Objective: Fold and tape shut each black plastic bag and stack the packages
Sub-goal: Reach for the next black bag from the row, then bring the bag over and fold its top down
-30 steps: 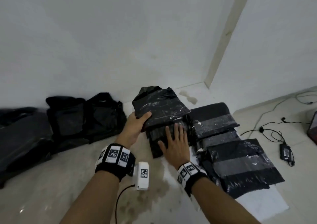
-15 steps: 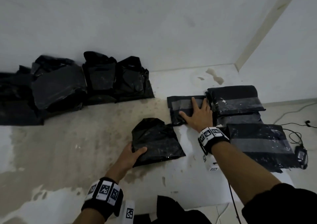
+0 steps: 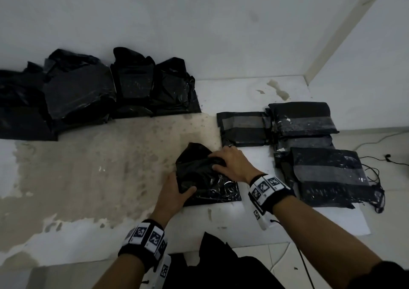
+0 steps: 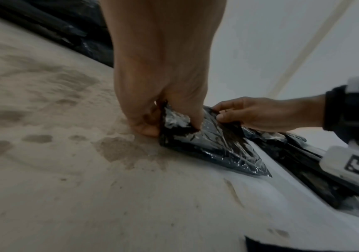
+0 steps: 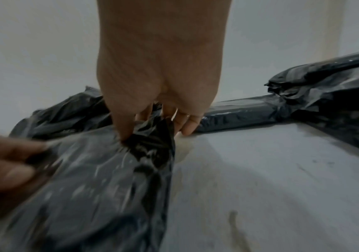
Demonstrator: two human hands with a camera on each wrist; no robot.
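A filled black plastic bag (image 3: 205,184) lies on the floor in front of me. My left hand (image 3: 174,191) grips its near left corner (image 4: 174,126), thumb on top. My right hand (image 3: 230,165) pinches the loose far flap (image 5: 150,136) of the same bag, thumb against the fingers, and holds it bunched over the bag's middle. To the right lie several taped packages (image 3: 327,171) with grey tape bands, overlapping in a rough stack, and one more taped package (image 3: 243,129) lies just beyond my right hand.
Several untaped black bags (image 3: 99,89) lean in a row along the white wall (image 3: 199,23) at the back left. Black cables (image 3: 376,162) trail on the floor at the right. A dark garment (image 3: 221,264) covers my lap. Stained bare floor (image 3: 99,167) spreads to the left.
My left hand has brought the bag down from the stack to the floor before me. My right hand left the taped package and now holds the bag's flap.
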